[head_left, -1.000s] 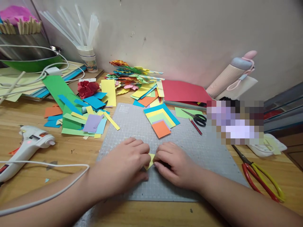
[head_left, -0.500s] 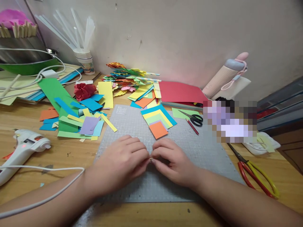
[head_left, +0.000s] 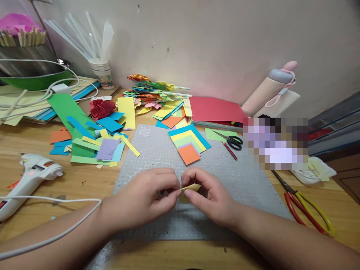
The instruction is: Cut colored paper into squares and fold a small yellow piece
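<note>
In the head view we see both hands meeting low over the grey cutting mat (head_left: 157,150); the left hand (head_left: 143,200) has thumb and forefinger pressed together on the left end of a small folded yellow paper (head_left: 191,186), its other fingers curled under; the right hand (head_left: 209,197) pinches the paper's right part between thumb and forefinger, the rest bent loosely. The paper sits between the two hands, just above the mat; whether it touches we cannot tell. Beyond the hands a stack of coloured squares (head_left: 189,144) lies on the mat, black scissors (head_left: 233,141) near it; a white glue gun (head_left: 30,176) rests on the table, well to the left.
</note>
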The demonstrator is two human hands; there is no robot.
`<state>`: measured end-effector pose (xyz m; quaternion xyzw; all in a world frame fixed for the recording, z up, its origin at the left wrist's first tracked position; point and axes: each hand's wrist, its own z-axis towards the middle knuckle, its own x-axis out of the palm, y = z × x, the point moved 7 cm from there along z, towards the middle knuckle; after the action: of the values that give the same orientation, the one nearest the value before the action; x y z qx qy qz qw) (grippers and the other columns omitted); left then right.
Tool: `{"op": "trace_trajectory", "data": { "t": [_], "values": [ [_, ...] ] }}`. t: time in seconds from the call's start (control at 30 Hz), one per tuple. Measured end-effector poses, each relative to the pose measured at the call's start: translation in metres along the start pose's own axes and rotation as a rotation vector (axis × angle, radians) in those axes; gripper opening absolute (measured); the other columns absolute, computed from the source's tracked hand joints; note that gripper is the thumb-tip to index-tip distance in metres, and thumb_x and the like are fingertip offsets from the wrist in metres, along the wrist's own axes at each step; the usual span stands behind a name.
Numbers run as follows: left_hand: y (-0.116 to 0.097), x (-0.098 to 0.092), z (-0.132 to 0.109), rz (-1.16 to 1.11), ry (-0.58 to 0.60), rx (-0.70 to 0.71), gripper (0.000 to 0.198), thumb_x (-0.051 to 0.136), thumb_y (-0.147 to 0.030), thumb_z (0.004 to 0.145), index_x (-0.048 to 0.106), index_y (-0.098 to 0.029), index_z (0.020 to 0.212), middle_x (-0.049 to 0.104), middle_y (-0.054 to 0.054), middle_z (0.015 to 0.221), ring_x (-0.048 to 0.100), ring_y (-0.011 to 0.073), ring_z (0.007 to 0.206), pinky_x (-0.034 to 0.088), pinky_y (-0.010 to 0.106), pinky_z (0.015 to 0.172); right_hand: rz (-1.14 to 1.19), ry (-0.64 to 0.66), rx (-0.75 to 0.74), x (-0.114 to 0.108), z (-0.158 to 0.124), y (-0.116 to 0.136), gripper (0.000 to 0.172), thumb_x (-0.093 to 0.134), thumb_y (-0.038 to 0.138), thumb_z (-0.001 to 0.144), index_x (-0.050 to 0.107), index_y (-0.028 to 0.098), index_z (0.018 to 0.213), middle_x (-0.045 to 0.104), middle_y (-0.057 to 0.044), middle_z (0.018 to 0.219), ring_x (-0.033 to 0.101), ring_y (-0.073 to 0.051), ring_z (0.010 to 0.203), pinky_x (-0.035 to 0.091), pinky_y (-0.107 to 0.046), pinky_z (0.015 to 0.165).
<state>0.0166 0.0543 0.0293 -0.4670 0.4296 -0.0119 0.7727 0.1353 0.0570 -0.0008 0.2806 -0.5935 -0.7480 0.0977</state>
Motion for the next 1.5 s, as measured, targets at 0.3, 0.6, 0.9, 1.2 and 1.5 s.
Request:
{"op": "trace_trajectory", "data": {
  "t": [0.3,0.6,0.9,1.2,1.5],
  "values": [
    [0.014,0.022,-0.003,-0.37,0.164,-0.265,0.019,0.049,-0.02,0.085,0.046,-0.017,0.066,0.037,-0.006,0.059,0.034,0.0077,0.055,0.028,0.019,0.048,0.332,0.08,0.212,0.015,-0.007,-0.009,0.018,0.059,0.032,0.084,0.052,0.018,0.074,0.047,0.004,0.062,0.04,-0.009,0.054,0.033,-0.023,0.05],
    [0.013,0.018,-0.002,-0.41,0.096,-0.291,0.021,0.049,-0.018,0.083,0.043,-0.017,0.063,0.038,-0.007,0.058,0.033,0.0077,0.055,0.027,0.019,0.049,0.534,0.101,0.241,0.017,-0.005,-0.014,0.021,0.063,0.032,0.084,0.055,0.016,0.073,0.056,0.001,0.062,0.049,-0.008,0.053,0.038,-0.022,0.051],
    [0.014,0.026,-0.004,-0.449,0.224,-0.278,0.019,0.049,-0.011,0.078,0.043,-0.017,0.061,0.033,-0.008,0.055,0.029,0.0062,0.052,0.025,0.018,0.046,0.508,0.156,0.313,0.023,-0.011,-0.018,0.024,0.065,0.031,0.082,0.051,0.016,0.07,0.053,0.003,0.059,0.046,-0.007,0.051,0.036,-0.021,0.05],
    [0.017,0.006,-0.004,-0.248,-0.027,-0.216,0.017,0.059,-0.029,0.084,0.051,-0.017,0.075,0.049,-0.003,0.067,0.043,0.0102,0.06,0.036,0.022,0.054,0.758,0.074,0.439,0.017,-0.008,-0.033,0.017,0.066,0.029,0.08,0.059,0.014,0.08,0.06,0.002,0.062,0.055,-0.006,0.048,0.041,-0.016,0.043],
    [-0.005,-0.009,-0.005,0.296,-0.148,0.259,0.009,0.056,-0.013,0.089,0.054,-0.02,0.084,0.06,-0.001,0.087,0.051,0.0143,0.084,0.036,0.031,0.076,0.808,0.184,0.586,0.026,-0.01,-0.036,0.018,0.06,0.033,0.084,0.052,0.017,0.086,0.057,0.002,0.061,0.049,-0.006,0.044,0.031,-0.013,0.032]
  ]
}}
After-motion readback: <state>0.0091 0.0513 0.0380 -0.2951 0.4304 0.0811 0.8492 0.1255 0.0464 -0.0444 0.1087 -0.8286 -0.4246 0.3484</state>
